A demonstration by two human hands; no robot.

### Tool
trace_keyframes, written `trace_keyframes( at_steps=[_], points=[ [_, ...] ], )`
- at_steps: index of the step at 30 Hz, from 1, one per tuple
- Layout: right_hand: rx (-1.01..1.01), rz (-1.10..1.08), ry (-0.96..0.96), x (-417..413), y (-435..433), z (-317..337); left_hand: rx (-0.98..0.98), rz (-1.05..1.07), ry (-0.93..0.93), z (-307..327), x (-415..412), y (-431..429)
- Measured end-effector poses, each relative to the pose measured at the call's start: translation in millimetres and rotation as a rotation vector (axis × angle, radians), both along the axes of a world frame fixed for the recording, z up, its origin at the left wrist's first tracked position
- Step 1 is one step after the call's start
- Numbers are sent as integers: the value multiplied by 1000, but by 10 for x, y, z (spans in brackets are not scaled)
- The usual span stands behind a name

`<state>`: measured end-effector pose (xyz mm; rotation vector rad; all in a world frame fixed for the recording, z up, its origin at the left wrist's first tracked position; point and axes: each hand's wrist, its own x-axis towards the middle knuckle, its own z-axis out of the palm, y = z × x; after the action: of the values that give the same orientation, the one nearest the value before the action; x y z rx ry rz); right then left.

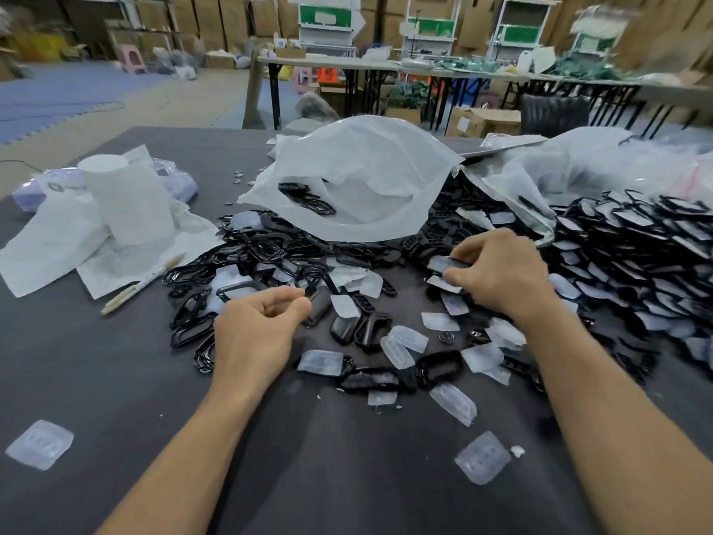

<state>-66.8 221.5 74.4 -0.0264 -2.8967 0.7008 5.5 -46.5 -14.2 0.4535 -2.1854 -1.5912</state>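
Right hand (501,272) just below-right of the bag (366,179), fingers (463,249) pinching a pad (440,263); left hand (258,326) below the bag, curled beside a shell (319,305), grip unclear; best to seat the pad square and press evenly.

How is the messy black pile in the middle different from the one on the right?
The middle pile is a jumbled heap; the right pile lies in neat overlapping rows. The middle pile has bare black frames; the right pile's pieces seem to carry clear pads. Both sit on the grey table.
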Motion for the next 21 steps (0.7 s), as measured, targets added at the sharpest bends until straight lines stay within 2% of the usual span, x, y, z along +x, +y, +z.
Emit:
trace_keyframes(
  at_steps=[3,8,14,17,21],
  points=[
    [33,-71,-67,-176,331,50,-91,-14,6,23,21,45],
    [-71,16,89,-207,144,-113,-287,-39,-16,34,33,81],
    [-24,189,-83,-214,-527,-404,-618,-114,-101,-57,1,33],
    [21,148,-128,-261,-690,-534,-655,-158,-129,-96,-31,9],
    [-30,76,-106,-255,-793,-623,-696,-276,-119,-125,-78,24]
  ],
)
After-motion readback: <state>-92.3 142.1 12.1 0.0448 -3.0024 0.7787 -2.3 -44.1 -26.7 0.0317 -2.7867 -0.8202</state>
